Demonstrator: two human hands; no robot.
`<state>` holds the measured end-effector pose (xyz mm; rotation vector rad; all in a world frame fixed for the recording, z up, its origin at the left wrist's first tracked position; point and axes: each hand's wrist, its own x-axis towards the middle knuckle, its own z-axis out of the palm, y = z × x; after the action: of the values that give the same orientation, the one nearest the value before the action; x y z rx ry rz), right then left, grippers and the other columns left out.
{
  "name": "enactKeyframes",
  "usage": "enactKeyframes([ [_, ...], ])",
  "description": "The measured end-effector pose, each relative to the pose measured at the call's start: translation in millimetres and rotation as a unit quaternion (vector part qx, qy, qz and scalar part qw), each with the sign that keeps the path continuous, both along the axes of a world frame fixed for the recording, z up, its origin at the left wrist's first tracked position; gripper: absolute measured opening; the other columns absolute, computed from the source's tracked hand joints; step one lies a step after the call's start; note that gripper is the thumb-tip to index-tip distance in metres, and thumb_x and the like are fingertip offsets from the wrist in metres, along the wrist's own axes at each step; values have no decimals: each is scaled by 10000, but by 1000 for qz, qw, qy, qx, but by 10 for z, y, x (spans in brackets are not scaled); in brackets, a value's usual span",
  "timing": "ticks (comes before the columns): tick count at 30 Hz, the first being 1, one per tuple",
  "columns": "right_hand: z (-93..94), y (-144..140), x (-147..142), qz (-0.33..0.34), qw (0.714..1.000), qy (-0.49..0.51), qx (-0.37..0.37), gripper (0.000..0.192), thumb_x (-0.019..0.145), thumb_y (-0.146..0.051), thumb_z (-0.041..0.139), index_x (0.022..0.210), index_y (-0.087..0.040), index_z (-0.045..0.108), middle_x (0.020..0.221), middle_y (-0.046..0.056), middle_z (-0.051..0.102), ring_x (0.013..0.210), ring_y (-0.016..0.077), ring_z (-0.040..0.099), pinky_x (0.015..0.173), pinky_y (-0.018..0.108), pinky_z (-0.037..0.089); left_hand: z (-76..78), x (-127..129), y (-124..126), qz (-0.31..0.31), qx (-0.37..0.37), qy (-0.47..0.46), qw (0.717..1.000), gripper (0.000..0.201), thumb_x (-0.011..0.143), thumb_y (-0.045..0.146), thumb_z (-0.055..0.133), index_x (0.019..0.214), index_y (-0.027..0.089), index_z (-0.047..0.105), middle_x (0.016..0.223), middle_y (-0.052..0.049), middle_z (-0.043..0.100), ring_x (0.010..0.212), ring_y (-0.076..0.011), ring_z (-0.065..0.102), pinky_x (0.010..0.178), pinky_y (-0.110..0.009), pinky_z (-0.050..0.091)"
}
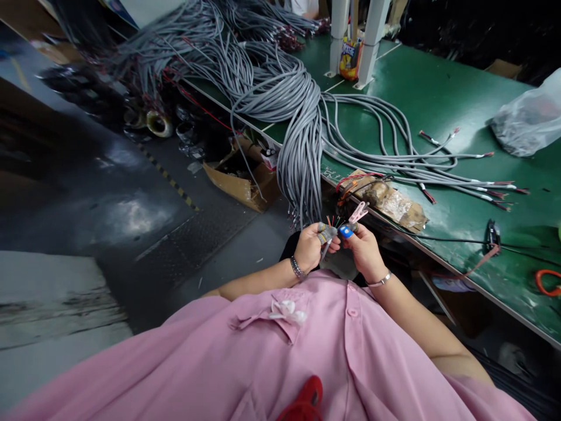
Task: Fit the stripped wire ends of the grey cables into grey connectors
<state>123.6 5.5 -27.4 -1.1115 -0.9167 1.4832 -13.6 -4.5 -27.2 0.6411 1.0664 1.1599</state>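
Pink button-front shirt (307, 351) of the seated person fills the foreground, with both forearms raised in front of it. Left hand (309, 248), a metal bracelet at its wrist, is closed around the end of a thin grey sheathed cable (326, 245), thumb and taped fingertip pinching it so that the short coloured inner wires (333, 222) fan upward and can be seen from above. Right hand (364, 251), thumb capped in blue, meets it at the wire tips and holds a small pink-handled cutting tool (358, 212) angled up and away; the two hands are together, close to the chest, where fine work is steadiest.

Just beyond the hands runs the edge of a green-topped workbench (438, 93). Over that edge, ahead and slightly left of the hands, hangs a thick bundle of grey cables (300, 146), draped so the ends fall within reach. Right of the bundle, separate grey cables with stripped red-tipped ends (464, 181) lie spread on the bench. A crumpled clear plastic bag (526, 120) rests further right. An open cardboard box (241, 178) stands on the dark concrete floor (109, 199) to the left. White frame posts (357, 35) rise at the far bench.
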Motion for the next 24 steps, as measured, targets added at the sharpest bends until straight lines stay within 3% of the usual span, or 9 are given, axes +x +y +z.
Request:
enactKeyframes([
  [13, 64, -41, 28, 3, 1000, -5, 2, 192, 715, -335, 748, 734, -191, 622, 600, -46, 543, 511, 75, 431, 512, 232, 362, -17, 24, 9, 15, 23, -15, 1000, 287, 676, 376, 723, 790, 157, 577, 594, -10, 650, 444, -114, 572, 430, -219, 437],
  [20, 169, -68, -23, 88, 994, 58, -22, 231, 790, -408, 668, 843, -193, 602, 585, -24, 595, 493, 106, 535, 482, 238, 356, -15, 45, -31, -12, 42, 13, 999, 292, 696, 400, 713, 705, 152, 558, 570, -4, 630, 404, -93, 532, 393, -204, 384],
  [24, 181, -55, -39, 71, 996, 51, -15, 219, 778, -387, 686, 785, -190, 590, 539, -34, 588, 465, 105, 539, 477, 238, 348, 2, 52, -48, -17, 37, 14, 999, 313, 687, 414, 725, 689, 148, 560, 562, -11, 625, 391, -91, 522, 387, -205, 380],
])
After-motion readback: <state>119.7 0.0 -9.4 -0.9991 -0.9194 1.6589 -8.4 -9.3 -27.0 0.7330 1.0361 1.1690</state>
